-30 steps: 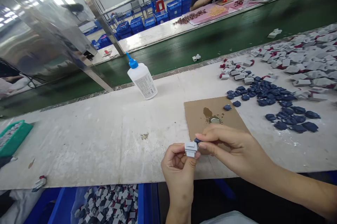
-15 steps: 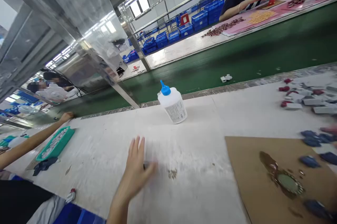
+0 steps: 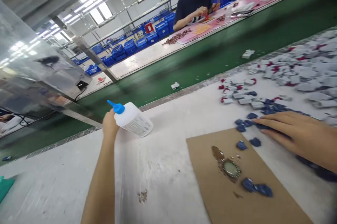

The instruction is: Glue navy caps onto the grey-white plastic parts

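1. Status. The left hand is closed on the shoulder of the bottle, just below the nozzle. The bottle is tilted, its base low above the table, near the belt. The right hand lies flat, fingers extended, on the blue parts beside the card. No part is seen pinched; the underside of the fingers is hidden.

2. Slip. The bottle is gripped high and at arm's length. It may swing or drop if the grip is loosened, and it could roll onto the belt.

3. Spill. The nozzle appears closed, but this cannot be confirmed. If it is open, fluid may be squeezed out onto the table when the soft wall is pressed.

4. Overfill. A brown puddle is already spread around the cap on the card. Loose blue parts on the card lie near it and may be fouled if more fluid is added.

5. Scatter. Blue parts may be pushed into the white parts, or off the table, by a sweep of the flat right hand.

6. Collision. The cap may be knocked if the bottle is brought low across the card.
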The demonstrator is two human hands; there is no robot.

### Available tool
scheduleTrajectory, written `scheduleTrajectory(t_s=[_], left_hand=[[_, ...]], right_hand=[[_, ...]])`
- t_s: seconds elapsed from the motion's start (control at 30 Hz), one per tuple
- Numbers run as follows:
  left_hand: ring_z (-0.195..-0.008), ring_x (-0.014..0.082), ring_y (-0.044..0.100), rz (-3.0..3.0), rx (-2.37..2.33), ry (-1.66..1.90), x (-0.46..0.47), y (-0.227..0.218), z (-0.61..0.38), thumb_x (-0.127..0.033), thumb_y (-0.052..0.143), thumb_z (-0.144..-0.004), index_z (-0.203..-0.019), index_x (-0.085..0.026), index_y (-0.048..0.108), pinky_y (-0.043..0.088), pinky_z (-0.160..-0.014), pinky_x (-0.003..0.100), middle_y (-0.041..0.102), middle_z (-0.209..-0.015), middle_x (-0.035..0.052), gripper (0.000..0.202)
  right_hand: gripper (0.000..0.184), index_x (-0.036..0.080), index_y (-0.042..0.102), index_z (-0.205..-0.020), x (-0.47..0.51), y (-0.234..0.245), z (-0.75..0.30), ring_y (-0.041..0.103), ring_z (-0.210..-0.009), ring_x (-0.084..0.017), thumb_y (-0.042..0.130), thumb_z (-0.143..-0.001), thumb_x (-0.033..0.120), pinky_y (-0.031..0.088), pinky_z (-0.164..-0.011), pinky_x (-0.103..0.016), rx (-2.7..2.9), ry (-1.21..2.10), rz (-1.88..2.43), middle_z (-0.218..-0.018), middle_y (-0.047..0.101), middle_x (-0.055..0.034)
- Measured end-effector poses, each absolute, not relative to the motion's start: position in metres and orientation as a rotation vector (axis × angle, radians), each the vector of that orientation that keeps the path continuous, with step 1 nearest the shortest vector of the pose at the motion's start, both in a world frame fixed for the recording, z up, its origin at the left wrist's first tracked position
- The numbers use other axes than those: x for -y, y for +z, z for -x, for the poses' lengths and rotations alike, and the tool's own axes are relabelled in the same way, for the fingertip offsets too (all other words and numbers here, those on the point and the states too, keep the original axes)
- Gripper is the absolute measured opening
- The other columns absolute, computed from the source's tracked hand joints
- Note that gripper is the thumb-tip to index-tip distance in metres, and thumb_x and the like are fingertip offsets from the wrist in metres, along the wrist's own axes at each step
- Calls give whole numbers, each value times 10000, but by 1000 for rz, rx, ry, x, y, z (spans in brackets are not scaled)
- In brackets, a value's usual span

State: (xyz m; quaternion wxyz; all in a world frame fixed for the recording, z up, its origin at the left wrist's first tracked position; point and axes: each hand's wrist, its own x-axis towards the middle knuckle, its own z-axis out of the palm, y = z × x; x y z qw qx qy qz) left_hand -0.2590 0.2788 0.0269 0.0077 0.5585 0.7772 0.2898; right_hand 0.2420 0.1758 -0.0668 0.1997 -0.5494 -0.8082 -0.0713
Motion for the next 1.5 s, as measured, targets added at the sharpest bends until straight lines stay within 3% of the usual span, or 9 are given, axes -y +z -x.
scheduleTrajectory(t_s=[0.23, 0.4, 0.63, 0.77, 0.87, 0.93, 1.23, 1.37, 1.5], left_hand=[[-626, 148, 551, -980, -2264, 1425, -124, 27, 221, -339, 714, -611, -675, -168, 553, 496, -556, 297, 537, -649, -17, 243], [-689, 168, 623, -740, -1864, 1454, -34, -9, 131, -423, 728, -570, -831, -196, 570, 488, -469, 235, 639, -856, 32, 381], [-642, 91, 630, -401, -1293, 1481, -6, -8, 55, -347, 760, -607, -856, -173, 576, 464, -456, 131, 649, -768, -7, 356], [-662, 123, 662, -379, -1286, 1470, 0, -3, 48, -375, 742, -634, -808, -170, 512, 484, -504, 149, 674, -746, 14, 354], [-406, 63, 530, -439, -1323, 1443, 4, -6, 49, -483, 643, -710, -824, -192, 453, 345, -366, 119, 615, -559, -24, 366], [-339, 24, 392, -447, -1337, 1443, 5, -11, 49, -517, 572, -756, -845, -204, 437, 263, -354, 108, 499, -458, -78, 352], [-482, 40, 373, -395, -1283, 1445, 0, -19, 49, -422, 554, -795, -914, -230, 479, 259, -370, 112, 438, -652, -61, 238], [-507, 56, 414, -521, -1305, 1340, 0, -22, 54, -400, 576, -785, -880, -198, 541, 337, -383, 147, 491, -696, -33, 226], [-528, 74, 488, -536, -1378, 1326, -1, -26, 55, -430, 622, -742, -795, -148, 594, 407, -427, 180, 580, -712, 16, 289]], right_hand=[[208, 142, 615, -815, -178, -32, -223, 570, -740, -221, 414, -837, 189, 380, -660, -318, 2550, -497, 1379, -743, 638, -91], [212, 149, 573, -911, -163, -26, -217, 569, -797, -204, 380, -839, 198, 401, -620, -271, 2407, -434, 1349, -831, 640, -80], [272, 122, 614, -954, -143, -38, -218, 575, -806, -224, 370, -887, 223, 365, -513, -269, 2613, -437, 1309, -811, 622, -98], [370, 118, 536, -1181, -145, -44, -224, 603, -688, -212, 392, -896, 304, 329, -431, -252, 2611, -354, 1407, -816, 665, -105], [376, 125, 590, -1083, -143, -36, -225, 562, -505, -203, 386, -879, 367, 288, -370, -254, 2544, -319, 1535, -661, 664, -94], [356, 155, 634, -971, -141, -27, -223, 613, -621, -217, 340, -887, 336, 342, -392, -260, 2488, -300, 1463, -824, 692, -120], [407, 225, 537, -1238, -124, -7, -179, 626, -861, -215, 422, -869, 353, 529, -639, -327, 2286, 928, 1296, -1124, 622, -87], [409, 195, 587, -1177, -115, 0, -158, 630, -650, -170, 509, -833, 403, 536, -533, -294, 1996, 1458, 1262, -884, 672, -85], [405, 190, 550, -1168, -113, 1, -151, 616, -576, -173, 513, -835, 419, 520, -492, -298, 2011, 1366, 1280, -699, 653, -52]])
